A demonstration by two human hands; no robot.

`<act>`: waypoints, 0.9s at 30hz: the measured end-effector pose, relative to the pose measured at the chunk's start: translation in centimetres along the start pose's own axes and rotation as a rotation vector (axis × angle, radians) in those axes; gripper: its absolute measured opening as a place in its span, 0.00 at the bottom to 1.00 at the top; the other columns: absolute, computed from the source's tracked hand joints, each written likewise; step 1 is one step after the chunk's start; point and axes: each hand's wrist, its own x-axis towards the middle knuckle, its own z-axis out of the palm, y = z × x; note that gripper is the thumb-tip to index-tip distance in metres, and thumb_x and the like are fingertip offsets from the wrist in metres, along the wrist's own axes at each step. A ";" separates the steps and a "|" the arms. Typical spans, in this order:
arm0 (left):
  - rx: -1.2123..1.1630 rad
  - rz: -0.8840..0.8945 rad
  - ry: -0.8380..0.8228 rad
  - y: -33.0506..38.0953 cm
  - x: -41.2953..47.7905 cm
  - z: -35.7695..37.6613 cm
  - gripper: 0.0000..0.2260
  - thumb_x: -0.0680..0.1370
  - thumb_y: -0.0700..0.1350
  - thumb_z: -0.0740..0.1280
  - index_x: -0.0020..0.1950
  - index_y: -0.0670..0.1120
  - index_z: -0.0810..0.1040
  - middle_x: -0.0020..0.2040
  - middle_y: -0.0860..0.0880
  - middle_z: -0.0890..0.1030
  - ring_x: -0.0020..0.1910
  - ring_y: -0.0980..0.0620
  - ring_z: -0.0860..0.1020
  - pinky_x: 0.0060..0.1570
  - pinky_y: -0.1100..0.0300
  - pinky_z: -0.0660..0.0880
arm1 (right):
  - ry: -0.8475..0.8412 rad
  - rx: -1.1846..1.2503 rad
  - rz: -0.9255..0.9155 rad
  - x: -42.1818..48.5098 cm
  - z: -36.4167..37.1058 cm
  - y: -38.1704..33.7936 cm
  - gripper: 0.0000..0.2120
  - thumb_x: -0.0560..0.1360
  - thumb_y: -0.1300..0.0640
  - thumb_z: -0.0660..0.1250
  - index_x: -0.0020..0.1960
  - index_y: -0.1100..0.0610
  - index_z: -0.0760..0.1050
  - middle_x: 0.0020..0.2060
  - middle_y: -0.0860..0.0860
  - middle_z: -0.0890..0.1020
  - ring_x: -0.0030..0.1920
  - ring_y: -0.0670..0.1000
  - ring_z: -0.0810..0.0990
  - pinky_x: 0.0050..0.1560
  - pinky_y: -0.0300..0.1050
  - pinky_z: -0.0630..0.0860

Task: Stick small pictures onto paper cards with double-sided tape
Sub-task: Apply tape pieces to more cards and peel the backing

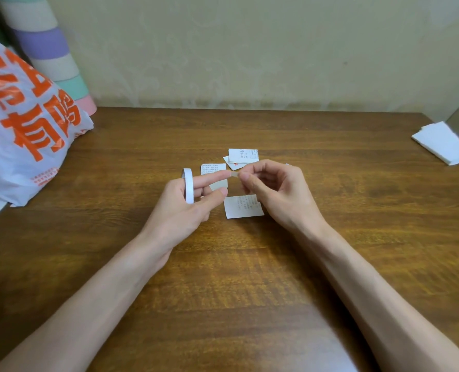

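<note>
1. The left hand [181, 208] carries the tape roll [188, 185] looped over its fingers. The roll stands on edge, with its hole facing sideways. The index finger is straight and points right, and the lower fingers look curled through the roll.
2. The right hand [274, 190] is bunched, with its thumb and index fingers [249, 178] pinching one end of a short tape strip [233, 174]. The other end touches the left index fingertip.
3. The strip hangs in the air above the counter [330, 264]. Its long axis runs left to right between the two hands, roughly level.
4. The key relation is that the near card [243, 206] lies flat on the counter just below and toward the person from the strip. It is partly tucked under the right hand, so the right hand is the nearer one.
5. A printed card [213, 169] lies beyond the left index finger, partly hidden by it. A small stack of cut papers [243, 157] sits farther back. I cannot tell which of these pieces are pictures and which are cards.
6. My judgement is that the strip is about to be freed from the roll side and brought down onto the near card. That calls for a short move down and toward the person, keeping the strip's long axis along the card's width.
7. The risk is that the strip curls onto a fingertip or lands skewed.
8. At the counter's edges are a plastic bag [21, 130] on the left and folded white paper [443, 142] on the far right.
</note>
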 end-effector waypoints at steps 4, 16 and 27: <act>0.014 -0.010 -0.013 0.0 -0.1 0.0 0.14 0.82 0.46 0.72 0.67 0.57 0.83 0.35 0.51 0.67 0.29 0.57 0.64 0.30 0.70 0.67 | 0.006 -0.066 -0.022 0.1 -0.2 0.3 0.05 0.82 0.60 0.71 0.48 0.58 0.83 0.37 0.47 0.84 0.40 0.45 0.81 0.48 0.37 0.77; 0.168 0.093 0.102 -0.8 0.6 -0.6 0.13 0.82 0.45 0.72 0.66 0.56 0.84 0.34 0.52 0.69 0.30 0.60 0.68 0.40 0.71 0.69 | -0.083 -0.202 0.039 0.1 -1.2 -0.2 0.04 0.82 0.57 0.71 0.49 0.56 0.83 0.39 0.45 0.83 0.39 0.45 0.79 0.42 0.39 0.76; 0.705 0.226 0.058 -1.5 0.9 0.1 0.16 0.75 0.56 0.77 0.60 0.53 0.85 0.35 0.68 0.77 0.31 0.62 0.76 0.42 0.55 0.79 | -0.195 -0.225 0.312 0.2 -2.4 -0.8 0.14 0.84 0.51 0.66 0.48 0.57 0.85 0.29 0.43 0.75 0.29 0.45 0.70 0.32 0.31 0.66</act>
